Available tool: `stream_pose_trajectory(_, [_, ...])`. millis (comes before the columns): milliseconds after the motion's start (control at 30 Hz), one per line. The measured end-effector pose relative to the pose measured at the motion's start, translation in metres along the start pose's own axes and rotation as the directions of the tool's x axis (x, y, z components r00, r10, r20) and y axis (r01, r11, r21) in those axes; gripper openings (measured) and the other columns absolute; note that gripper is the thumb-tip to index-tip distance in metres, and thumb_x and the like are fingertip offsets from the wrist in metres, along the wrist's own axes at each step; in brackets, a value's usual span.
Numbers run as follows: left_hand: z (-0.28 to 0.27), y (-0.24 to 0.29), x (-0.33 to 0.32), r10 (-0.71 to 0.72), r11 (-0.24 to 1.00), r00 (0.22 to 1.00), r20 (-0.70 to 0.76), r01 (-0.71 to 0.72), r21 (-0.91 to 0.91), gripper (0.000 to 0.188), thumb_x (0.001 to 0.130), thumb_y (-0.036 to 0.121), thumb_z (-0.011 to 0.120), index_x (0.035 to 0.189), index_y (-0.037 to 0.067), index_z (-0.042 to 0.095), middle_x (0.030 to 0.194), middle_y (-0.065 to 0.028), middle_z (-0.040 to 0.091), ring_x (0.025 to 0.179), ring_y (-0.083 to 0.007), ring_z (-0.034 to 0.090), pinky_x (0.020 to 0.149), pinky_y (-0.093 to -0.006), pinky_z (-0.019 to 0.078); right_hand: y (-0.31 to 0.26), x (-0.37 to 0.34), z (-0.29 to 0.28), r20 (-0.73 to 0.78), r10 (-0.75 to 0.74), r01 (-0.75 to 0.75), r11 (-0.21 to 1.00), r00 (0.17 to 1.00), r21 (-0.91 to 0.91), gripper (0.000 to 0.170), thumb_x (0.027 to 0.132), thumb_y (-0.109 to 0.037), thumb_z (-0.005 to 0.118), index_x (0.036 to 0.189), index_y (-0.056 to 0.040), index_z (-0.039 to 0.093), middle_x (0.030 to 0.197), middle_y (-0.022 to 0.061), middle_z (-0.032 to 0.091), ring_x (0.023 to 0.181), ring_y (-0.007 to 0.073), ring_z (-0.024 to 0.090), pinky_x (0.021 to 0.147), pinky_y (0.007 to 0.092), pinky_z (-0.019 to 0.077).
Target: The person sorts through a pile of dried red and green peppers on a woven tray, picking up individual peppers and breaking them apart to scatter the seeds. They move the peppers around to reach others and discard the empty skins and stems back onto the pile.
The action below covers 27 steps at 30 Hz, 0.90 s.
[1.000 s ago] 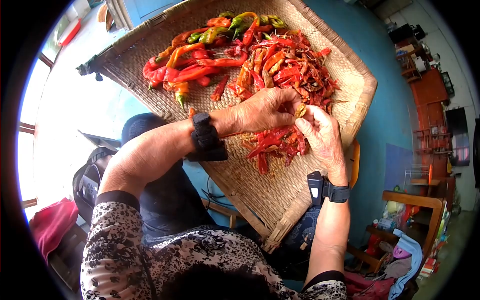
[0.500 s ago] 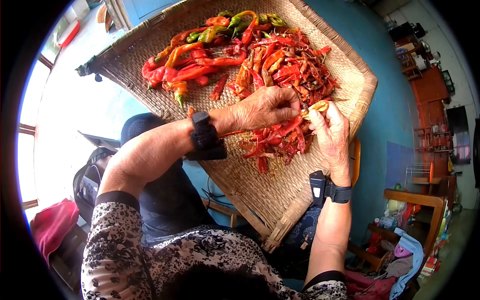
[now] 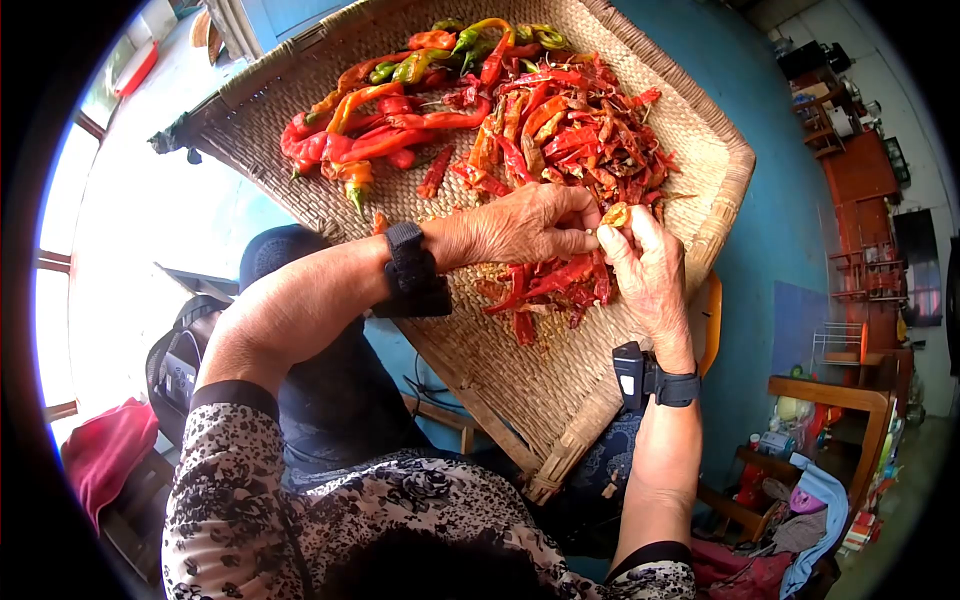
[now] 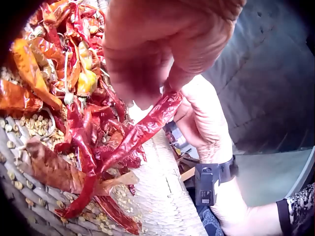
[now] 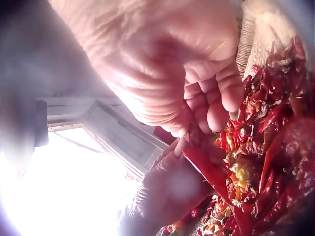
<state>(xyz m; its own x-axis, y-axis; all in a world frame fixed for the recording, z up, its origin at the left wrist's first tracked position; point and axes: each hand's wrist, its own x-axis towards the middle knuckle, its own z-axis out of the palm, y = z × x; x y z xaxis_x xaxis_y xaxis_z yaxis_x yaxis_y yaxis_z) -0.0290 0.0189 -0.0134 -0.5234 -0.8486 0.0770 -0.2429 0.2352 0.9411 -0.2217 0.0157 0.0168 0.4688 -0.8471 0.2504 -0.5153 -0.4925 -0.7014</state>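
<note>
The woven tray [image 3: 540, 400] slants across your lap, its far left holding whole peppers [image 3: 400, 142] and its far right a heap of torn red peppers [image 3: 590, 140]. Your left forearm [image 3: 310, 300] crosses from the near left, elbow bent out; your right forearm [image 3: 655, 460] comes up from the near right. Your left hand [image 3: 525, 222] lies back up, your right hand [image 3: 650, 275] meeting it just right of it over the tray. Your right fingers pinch an orange-yellow pepper piece [image 3: 615, 215] between the hands; your left fingers curl in beside it, but you cannot tell whether they grip anything. Only the right wrist view shows your right palm. The left wrist view shows a long red strip [image 4: 142, 130] rising toward your left fingers, contact unclear, and, clearest there, loose pale seeds [image 4: 37, 125].
</note>
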Motion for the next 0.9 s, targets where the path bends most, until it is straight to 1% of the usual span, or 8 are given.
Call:
stream_pose_trajectory(167, [-0.002,0.003,0.0,0.019,0.997,1.0,0.016,-0.018,-0.077,0.024,0.093,0.022,0.06,0.105,0.001,0.055,0.087,-0.0036,0.063,0.084,-0.0099,0.057,0.075,-0.028,0.0481,-0.003,-0.001,0.002,0.028,0.008,-0.008,1.0,1.0,-0.014,0.017,0.09,-0.014,0.06,0.085,-0.0006,0.052,0.068,0.0142,0.058,0.061,0.0267,0.059,0.057,0.0357,0.0447])
stream_pose_trajectory(333, [-0.002,0.002,0.0,-0.021,0.977,0.998,0.064,0.034,-0.209,0.026,0.092,0.021,0.061,0.107,0.0,0.055,0.09,-0.0028,0.063,0.085,-0.0095,0.057,0.077,-0.0276,0.0479,-0.009,-0.001,0.006,-0.067,-0.126,0.118,0.986,0.99,-0.119,0.013,0.087,-0.009,0.062,0.087,-0.0002,0.052,0.077,0.0166,0.058,0.07,0.0352,0.058,0.061,0.0396,0.046])
stream_pose_trajectory(400, [-0.002,-0.001,0.001,-0.054,0.934,0.996,0.072,0.076,-0.349,0.028,0.092,0.022,0.062,0.108,0.0,0.057,0.091,-0.0023,0.063,0.086,-0.0096,0.057,0.077,-0.0275,0.0481,-0.01,-0.001,0.008,-0.103,-0.164,0.15,0.979,0.981,-0.135,0.013,0.086,-0.008,0.063,0.088,-0.0003,0.053,0.078,0.0162,0.058,0.07,0.0351,0.058,0.061,0.0398,0.0464])
stream_pose_trajectory(667, [-0.004,0.002,-0.004,-0.085,0.933,0.978,0.188,0.145,-0.33,0.031,0.094,0.031,0.057,0.096,0.0,0.062,0.083,0.0007,0.062,0.082,-0.0074,0.056,0.076,-0.0264,0.0473,-0.01,0.001,0.012,-0.146,-0.258,0.232,0.957,0.955,-0.174,0.01,0.085,-0.005,0.063,0.09,-0.0003,0.056,0.08,0.0147,0.058,0.071,0.0335,0.06,0.062,0.0388,0.0476])
stream_pose_trajectory(733, [-0.004,0.006,-0.003,-0.04,0.977,0.989,0.144,0.069,-0.201,0.027,0.093,0.026,0.058,0.095,-0.001,0.062,0.08,0.002,0.061,0.078,-0.0066,0.054,0.071,-0.0259,0.0462,-0.007,0.001,0.014,-0.146,-0.195,0.179,0.977,0.97,-0.111,0.009,0.086,-0.007,0.062,0.089,-0.0004,0.056,0.078,0.0134,0.058,0.069,0.0297,0.06,0.062,0.0374,0.0475])
stream_pose_trajectory(800, [-0.006,0.009,-0.003,-0.021,0.993,0.992,0.127,0.035,-0.113,0.025,0.093,0.024,0.058,0.094,-0.001,0.062,0.08,0.0022,0.061,0.077,-0.0064,0.054,0.069,-0.0255,0.0457,0.001,-0.001,0.015,-0.106,0.028,-0.005,0.978,0.994,0.211,0.014,0.093,-0.018,0.057,0.092,-0.0038,0.058,0.073,0.004,0.057,0.064,0.0125,0.055,0.056,0.0289,0.0447])
stream_pose_trajectory(833, [-0.006,0.01,-0.003,-0.002,1.0,0.994,0.108,0.005,-0.026,0.023,0.093,0.022,0.058,0.093,-0.001,0.062,0.079,0.0023,0.06,0.075,-0.0061,0.053,0.068,-0.0251,0.0452,0.002,-0.002,0.014,-0.065,0.142,-0.105,0.913,0.988,0.395,0.016,0.094,-0.02,0.058,0.092,-0.0043,0.058,0.074,0.0017,0.057,0.064,0.009,0.053,0.054,0.0249,0.0434])
stream_pose_trajectory(900, [-0.001,0.006,-0.002,0.015,0.994,0.996,0.083,-0.006,-0.113,0.022,0.093,0.021,0.058,0.093,-0.001,0.061,0.078,0.0024,0.06,0.075,-0.0062,0.053,0.068,-0.0248,0.0451,0.0,-0.001,0.014,0.022,0.284,-0.227,0.713,0.959,0.664,0.02,0.094,-0.025,0.059,0.094,-0.005,0.058,0.076,-0.0022,0.057,0.061,0.0032,0.049,0.051,0.0172,0.0409])
